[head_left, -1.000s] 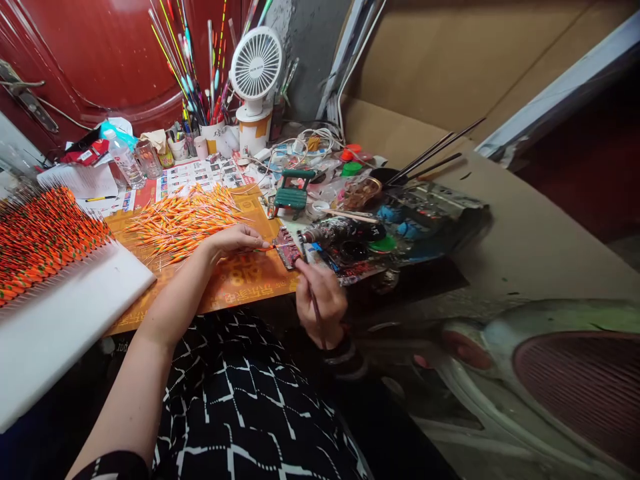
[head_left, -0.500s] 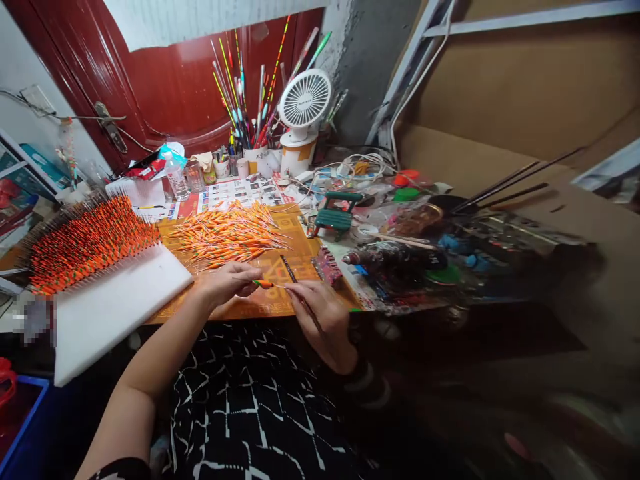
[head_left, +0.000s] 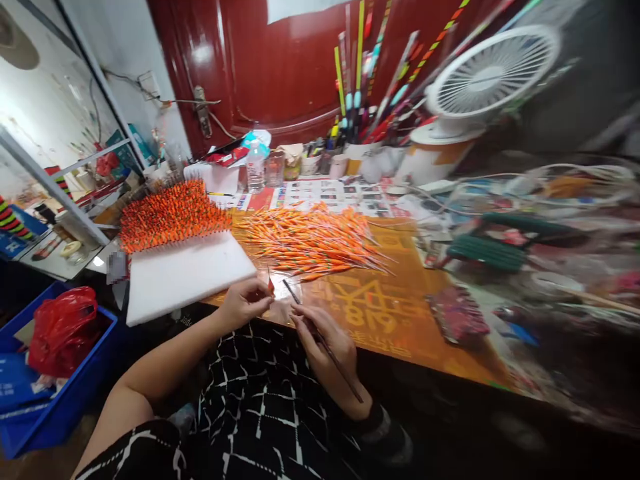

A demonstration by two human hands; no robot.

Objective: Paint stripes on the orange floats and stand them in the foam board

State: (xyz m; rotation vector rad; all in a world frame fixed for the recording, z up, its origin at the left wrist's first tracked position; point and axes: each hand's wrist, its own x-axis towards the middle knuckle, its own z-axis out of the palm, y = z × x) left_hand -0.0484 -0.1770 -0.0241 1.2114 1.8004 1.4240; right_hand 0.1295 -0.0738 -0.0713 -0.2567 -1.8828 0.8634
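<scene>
- The red door [head_left: 280,60] closes off the back of the scene, behind everything on the tabletop [head_left: 385,320], which is covered with an orange printed mat.
- A blue crate [head_left: 65,407] sits on the floor to the left of the tabletop, with a red plastic bag [head_left: 63,333] inside.
- The white foam block [head_left: 185,280] lies at the tabletop's left end, and dense rows of orange-striped fishing floats [head_left: 170,217] stand upright in its far part.
- A large loose heap of floats [head_left: 310,243] lies on the mat, so plenty remain outside the foam (the count can't be told from here).
- A white desk fan [head_left: 493,73] and a cup of long finished-looking floats [head_left: 353,80] stand at the back, and neither is near the hands.
- The left hand [head_left: 245,303] is closed in a pinch, and the right hand [head_left: 325,347] grips a thin dark paintbrush [head_left: 291,292] like a pen.
- One small float [head_left: 271,287] is held upright in the left hand's pinch, just right of the foam block and above the mat's near edge. The brush tip is near it but not touching.
</scene>
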